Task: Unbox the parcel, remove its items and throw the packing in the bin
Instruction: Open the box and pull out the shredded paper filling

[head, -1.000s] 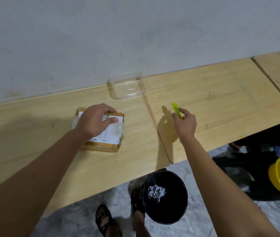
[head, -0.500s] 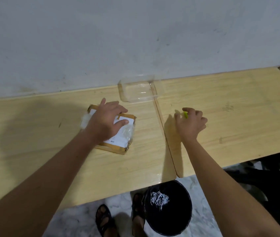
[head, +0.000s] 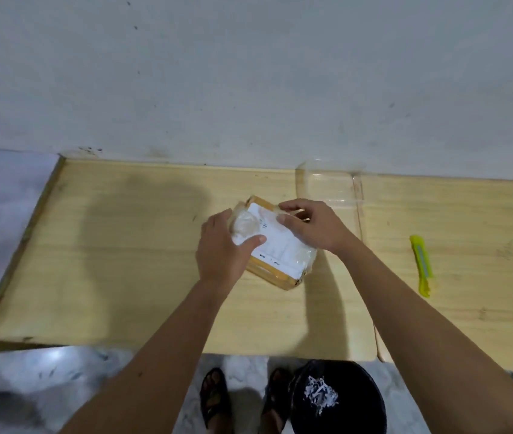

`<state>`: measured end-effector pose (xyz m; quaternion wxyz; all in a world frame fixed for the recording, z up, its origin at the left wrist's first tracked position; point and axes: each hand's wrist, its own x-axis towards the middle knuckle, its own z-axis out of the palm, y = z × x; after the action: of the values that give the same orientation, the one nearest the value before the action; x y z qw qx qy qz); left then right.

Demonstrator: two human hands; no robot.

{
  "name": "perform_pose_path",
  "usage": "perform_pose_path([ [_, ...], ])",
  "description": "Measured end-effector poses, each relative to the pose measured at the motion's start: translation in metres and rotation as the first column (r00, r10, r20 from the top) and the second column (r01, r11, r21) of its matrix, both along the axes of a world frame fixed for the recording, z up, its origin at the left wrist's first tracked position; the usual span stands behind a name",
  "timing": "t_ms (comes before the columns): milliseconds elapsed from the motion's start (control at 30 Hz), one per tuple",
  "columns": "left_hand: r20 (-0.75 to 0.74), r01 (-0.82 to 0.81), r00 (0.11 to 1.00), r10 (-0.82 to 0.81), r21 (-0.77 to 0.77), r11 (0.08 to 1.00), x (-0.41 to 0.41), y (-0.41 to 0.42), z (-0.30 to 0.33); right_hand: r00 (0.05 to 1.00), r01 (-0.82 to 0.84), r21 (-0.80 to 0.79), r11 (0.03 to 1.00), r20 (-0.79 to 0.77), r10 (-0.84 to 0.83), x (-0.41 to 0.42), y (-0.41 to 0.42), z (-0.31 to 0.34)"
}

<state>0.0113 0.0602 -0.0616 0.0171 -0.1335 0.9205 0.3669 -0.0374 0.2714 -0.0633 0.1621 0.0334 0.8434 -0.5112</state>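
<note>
A small brown cardboard parcel [head: 283,261] with a white label and clear plastic wrap lies on the wooden table [head: 123,261]. My left hand [head: 223,249] grips its left side, thumb across the top. My right hand [head: 314,227] holds the far right corner, fingers curled over the edge and thumb on the label. A yellow-green box cutter [head: 421,264] lies loose on the table to the right of the parcel. The black bin [head: 352,399], with white paper shreds inside, stands on the floor below the table's front edge.
A clear plastic container [head: 327,186] sits at the back of the table against the grey wall, just behind the parcel. A seam between two tabletops runs right of the parcel. My sandalled feet [head: 217,396] stand left of the bin.
My right hand has put the box cutter down on the table and moved left onto the parcel. My left hand has stayed on the parcel. The camera has swung left.
</note>
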Motion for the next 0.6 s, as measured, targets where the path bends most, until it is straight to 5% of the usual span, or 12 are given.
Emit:
perform_pose_path([
  [367,-0.008,-0.023,1.0,0.023,0.044,0.999,-0.023,-0.016,0.001,0.981,0.177,-0.125,0.976,0.104,-0.165,0.028,-0.011,-0.01],
  [600,0.013,-0.133,0.991,0.133,0.08,0.988,-0.033,-0.032,-0.002,0.88,0.455,-0.301,0.838,0.293,-0.373,0.059,-0.064,-0.023],
])
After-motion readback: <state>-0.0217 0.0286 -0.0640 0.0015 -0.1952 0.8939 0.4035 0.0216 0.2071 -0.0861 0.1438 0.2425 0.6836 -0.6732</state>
